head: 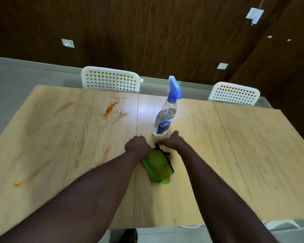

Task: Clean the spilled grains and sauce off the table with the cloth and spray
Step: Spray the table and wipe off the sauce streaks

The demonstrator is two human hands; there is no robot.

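A green cloth with a black edge lies bunched on the light wooden table, near its middle. My left hand is closed on the cloth's far left corner. My right hand pinches the cloth's black far edge with its fingertips. Just beyond my right hand stands a clear spray bottle with a blue trigger head, upright and untouched. Orange sauce smears streak the left half of the table, with fainter streaks toward the near left corner. No grains show clearly.
Two white perforated chairs stand at the table's far side. A dark wood-panelled wall rises behind them. A white chair edge shows below the table's near right edge.
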